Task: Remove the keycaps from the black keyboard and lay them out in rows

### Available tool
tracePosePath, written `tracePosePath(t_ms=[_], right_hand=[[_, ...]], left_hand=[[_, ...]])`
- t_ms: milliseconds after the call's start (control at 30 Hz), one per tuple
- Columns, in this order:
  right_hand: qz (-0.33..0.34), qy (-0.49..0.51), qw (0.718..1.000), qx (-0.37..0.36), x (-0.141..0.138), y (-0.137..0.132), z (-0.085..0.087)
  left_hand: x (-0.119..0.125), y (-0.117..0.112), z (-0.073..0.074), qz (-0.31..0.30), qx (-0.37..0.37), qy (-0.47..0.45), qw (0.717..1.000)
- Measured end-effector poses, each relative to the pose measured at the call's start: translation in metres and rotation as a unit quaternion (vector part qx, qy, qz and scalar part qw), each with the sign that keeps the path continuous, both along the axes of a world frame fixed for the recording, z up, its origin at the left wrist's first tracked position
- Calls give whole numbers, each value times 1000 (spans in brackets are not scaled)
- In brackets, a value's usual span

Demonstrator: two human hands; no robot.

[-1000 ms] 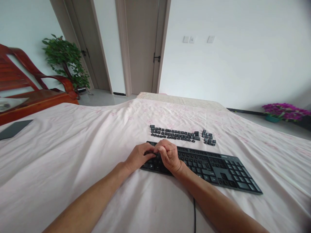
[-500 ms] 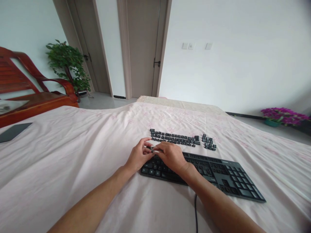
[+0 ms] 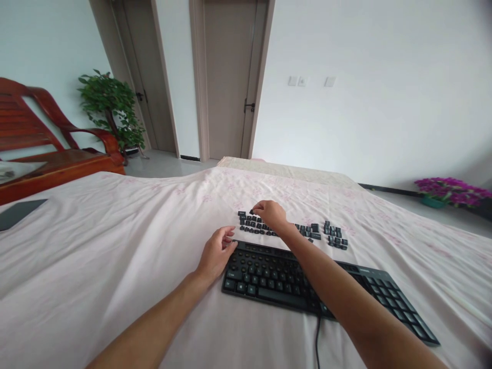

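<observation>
Here, a rumpled pink floral sheet (image 3: pixel 172 318) carries the black keyboard (image 3: pixel 279 297). The left hand (image 3: pixel 215 255), fingers parted, rests by its far-left corner; the right hand (image 3: pixel 272 214) pinches a keycap (image 3: pixel 251 211) beside loose keycaps (image 3: pixel 252 224). Beyond stand a wooden seat (image 3: pixel 73 158), a plant (image 3: pixel 109 97) and doors (image 3: pixel 228 77).

The right arm (image 3: pixel 342 287) hides part of the keyboard (image 3: pixel 277 279), and the right hand (image 3: pixel 271 213) covers some loose keys (image 3: pixel 253 224). Those are too tiny to read. The wooden chair (image 3: pixel 69 156) is cut off at the left edge, the black cord (image 3: pixel 316 341) at the bottom
</observation>
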State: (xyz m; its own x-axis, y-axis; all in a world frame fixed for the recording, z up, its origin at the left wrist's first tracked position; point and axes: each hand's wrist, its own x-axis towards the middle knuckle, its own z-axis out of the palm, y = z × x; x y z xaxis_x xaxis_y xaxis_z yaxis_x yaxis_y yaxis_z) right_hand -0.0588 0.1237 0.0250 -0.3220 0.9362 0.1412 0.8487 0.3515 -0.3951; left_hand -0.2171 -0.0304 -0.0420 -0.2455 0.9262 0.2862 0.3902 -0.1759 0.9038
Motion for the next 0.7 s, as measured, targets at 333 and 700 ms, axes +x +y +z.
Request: tracePosePath(t_ms=[333,700], right_hand=[[2,-68,997,-23,-17,36,-13],[20,-68,997,-21,-22,35,-15]], left_hand=[[-1,3,1,-17,-29,4,999],[-2,3,2,-20,-24,-2,1000]])
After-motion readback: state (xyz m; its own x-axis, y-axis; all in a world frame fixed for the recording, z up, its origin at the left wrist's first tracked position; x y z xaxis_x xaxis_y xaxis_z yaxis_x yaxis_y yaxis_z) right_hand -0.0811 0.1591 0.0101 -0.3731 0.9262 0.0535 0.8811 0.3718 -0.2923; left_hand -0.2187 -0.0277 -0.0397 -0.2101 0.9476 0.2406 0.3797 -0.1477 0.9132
